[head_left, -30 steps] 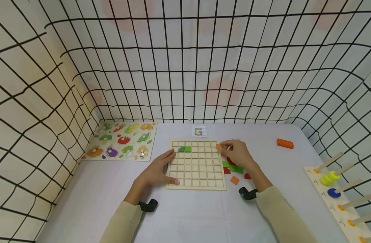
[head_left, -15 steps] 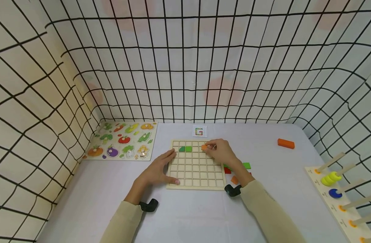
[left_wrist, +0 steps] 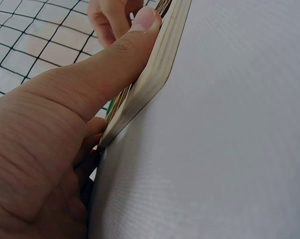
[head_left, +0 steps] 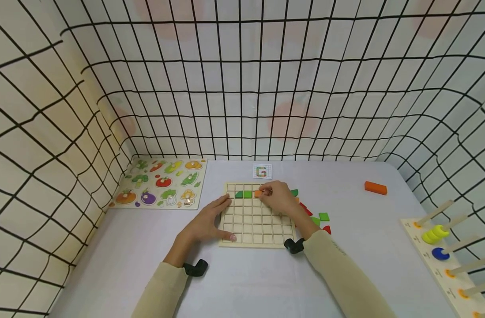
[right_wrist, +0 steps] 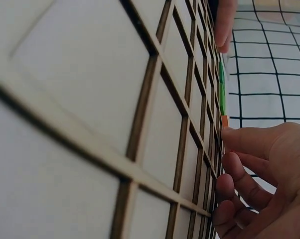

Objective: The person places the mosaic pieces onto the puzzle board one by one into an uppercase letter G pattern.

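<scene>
The wooden grid board (head_left: 255, 225) lies flat at mid-table. In its second row from the back sit a green square tile (head_left: 247, 194) and a darker green tile with a slanted or curved side (head_left: 238, 194). My right hand (head_left: 279, 198) pinches an orange square tile (head_left: 258, 193) over that row, right of the green ones; in the right wrist view the tile (right_wrist: 225, 121) is at the fingertips. Along the board's left side my left hand (head_left: 208, 221) rests with fingers spread, the thumb on the near-left corner. The left wrist view shows this thumb (left_wrist: 115, 64) across the board's rim.
Loose red, green and orange tiles (head_left: 315, 221) lie right of the board, partly hidden by the right forearm. Behind it is a pattern card (head_left: 262, 171). A vegetable puzzle (head_left: 159, 185) is at left, an orange block (head_left: 375, 187) and peg board (head_left: 445, 265) at right. Black netting surrounds the table.
My right hand has carried the orange tile leftward from the loose tiles at the board's right edge to the second row, near the green tiles. My left hand has stayed in place.
</scene>
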`<action>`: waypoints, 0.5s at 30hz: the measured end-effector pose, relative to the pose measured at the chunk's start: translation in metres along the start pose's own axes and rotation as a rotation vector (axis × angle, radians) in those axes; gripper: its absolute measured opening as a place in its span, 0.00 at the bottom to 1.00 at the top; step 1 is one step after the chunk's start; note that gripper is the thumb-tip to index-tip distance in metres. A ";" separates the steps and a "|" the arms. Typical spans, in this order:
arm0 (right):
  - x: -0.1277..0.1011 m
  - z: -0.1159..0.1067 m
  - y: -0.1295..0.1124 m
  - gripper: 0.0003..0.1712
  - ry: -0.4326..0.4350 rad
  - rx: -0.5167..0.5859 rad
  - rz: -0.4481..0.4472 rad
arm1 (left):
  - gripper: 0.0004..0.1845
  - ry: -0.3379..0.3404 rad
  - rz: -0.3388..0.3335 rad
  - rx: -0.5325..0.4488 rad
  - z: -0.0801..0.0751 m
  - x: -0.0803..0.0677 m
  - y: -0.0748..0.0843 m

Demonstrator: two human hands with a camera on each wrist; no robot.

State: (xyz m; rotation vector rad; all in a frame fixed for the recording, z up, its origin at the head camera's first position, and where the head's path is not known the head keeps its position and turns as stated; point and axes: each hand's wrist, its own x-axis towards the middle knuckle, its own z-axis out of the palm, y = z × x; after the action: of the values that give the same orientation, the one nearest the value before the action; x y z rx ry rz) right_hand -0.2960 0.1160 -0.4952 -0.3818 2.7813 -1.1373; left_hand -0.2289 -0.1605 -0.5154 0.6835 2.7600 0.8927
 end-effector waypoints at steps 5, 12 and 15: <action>0.001 0.003 -0.005 0.17 -0.005 -0.034 0.029 | 0.64 0.000 -0.001 -0.006 -0.001 0.000 0.000; 0.001 0.005 -0.007 0.17 -0.005 -0.068 0.046 | 0.64 0.005 0.009 -0.008 -0.001 -0.001 0.000; 0.001 0.005 -0.007 0.17 -0.004 -0.071 0.035 | 0.64 0.009 0.016 -0.013 0.000 -0.001 -0.001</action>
State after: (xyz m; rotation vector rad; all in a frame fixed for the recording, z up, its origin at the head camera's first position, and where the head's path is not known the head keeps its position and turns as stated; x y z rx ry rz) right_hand -0.2946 0.1078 -0.4940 -0.3406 2.8186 -1.0320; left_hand -0.2288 -0.1617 -0.5156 0.7015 2.7583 0.9184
